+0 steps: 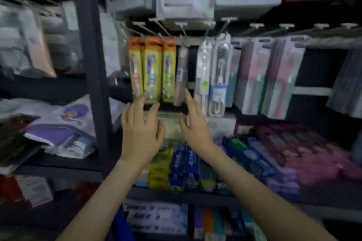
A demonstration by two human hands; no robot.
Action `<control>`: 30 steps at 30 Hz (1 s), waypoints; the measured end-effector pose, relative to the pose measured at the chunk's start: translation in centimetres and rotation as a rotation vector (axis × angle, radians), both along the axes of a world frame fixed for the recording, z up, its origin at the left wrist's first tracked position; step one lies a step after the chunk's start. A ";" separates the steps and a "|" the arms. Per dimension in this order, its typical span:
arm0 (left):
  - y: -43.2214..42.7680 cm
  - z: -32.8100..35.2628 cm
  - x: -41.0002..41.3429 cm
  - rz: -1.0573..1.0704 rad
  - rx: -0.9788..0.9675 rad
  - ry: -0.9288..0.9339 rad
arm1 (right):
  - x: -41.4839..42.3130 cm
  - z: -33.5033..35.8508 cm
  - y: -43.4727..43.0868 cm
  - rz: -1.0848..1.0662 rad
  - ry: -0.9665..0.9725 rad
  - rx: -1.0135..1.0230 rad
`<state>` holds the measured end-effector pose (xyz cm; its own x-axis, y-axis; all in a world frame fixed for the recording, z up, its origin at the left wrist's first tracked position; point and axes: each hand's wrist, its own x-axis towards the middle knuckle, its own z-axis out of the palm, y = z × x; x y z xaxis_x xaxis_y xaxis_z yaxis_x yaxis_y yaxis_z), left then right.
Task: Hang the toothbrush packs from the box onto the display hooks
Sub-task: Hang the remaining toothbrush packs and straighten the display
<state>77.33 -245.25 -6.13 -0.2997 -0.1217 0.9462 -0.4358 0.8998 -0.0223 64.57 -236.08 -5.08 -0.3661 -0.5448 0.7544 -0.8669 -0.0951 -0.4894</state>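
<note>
Two hands point(140, 131) near three yellow packs point(149, 70).

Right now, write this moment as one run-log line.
left hand: open, empty | right hand: open, empty | toothbrush packs: on hooks

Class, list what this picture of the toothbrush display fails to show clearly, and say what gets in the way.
The box of packs: outside the head view's frame.
Print on the yellow toothbrush packs: head view, motion blur.
Whether the left hand or right hand touches a pack: head view, fingertips blurred.
The boxes on the lowest shelf: head view, cut by the bottom edge.
</note>
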 end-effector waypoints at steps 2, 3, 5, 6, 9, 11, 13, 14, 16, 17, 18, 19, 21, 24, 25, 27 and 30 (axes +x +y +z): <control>5.4 -3.6 -1.2 -0.221 0.175 -0.103 | 0.1 -3.6 6.1 0.013 0.014 0.061; 8.0 -5.6 -1.7 -0.311 0.254 -0.176 | -0.1 -5.5 9.3 0.004 0.023 0.108; 13.2 -9.7 -2.7 -0.460 0.384 -0.347 | -1.1 -9.7 16.1 -0.065 0.004 0.248; 15.7 -11.5 -2.9 -0.519 0.448 -0.444 | -1.8 -11.9 19.6 -0.121 -0.024 0.319; 21.9 -16.5 -3.4 -0.635 0.587 -0.719 | -4.1 -17.8 29.7 -0.335 -0.161 0.465; 25.3 -19.5 -4.3 -0.690 0.639 -0.868 | -5.4 -21.3 36.2 -0.490 -0.312 0.568; 27.5 -21.7 -5.2 -0.722 0.660 -0.984 | -6.3 -24.2 41.1 -0.576 -0.447 0.665; 28.8 -22.7 -6.1 -0.730 0.665 -1.033 | -7.0 -25.6 43.5 -0.624 -0.487 0.691; 31.4 -24.7 -7.9 -0.747 0.690 -1.107 | -8.4 -28.7 47.7 -0.694 -0.523 0.758; 32.8 -25.6 -8.8 -0.753 0.700 -1.145 | -9.2 -30.4 49.4 -0.696 -0.531 0.827; 34.2 -26.6 -9.8 -0.758 0.700 -1.174 | -10.0 -32.2 51.0 -0.676 -0.517 0.921; 35.7 -27.6 -10.9 -0.758 0.702 -1.189 | -10.8 -34.1 52.4 -0.625 -0.465 1.039; 38.9 -29.3 -13.1 -0.754 0.712 -1.212 | -12.4 -37.3 54.4 -0.435 -0.320 1.251; 44.3 -31.8 -16.3 -0.751 0.748 -1.272 | -15.2 -42.2 57.3 -0.198 -0.080 1.380; 46.0 -32.8 -17.2 -0.735 0.777 -1.302 | -16.1 -43.7 58.2 -0.172 0.003 1.418; 49.1 -35.2 -18.9 -0.681 0.801 -1.366 | -17.5 -44.5 58.7 -0.095 0.091 1.509; 52.2 -38.4 -20.7 -0.525 0.740 -1.555 | -18.6 -45.0 58.4 -0.044 0.242 1.419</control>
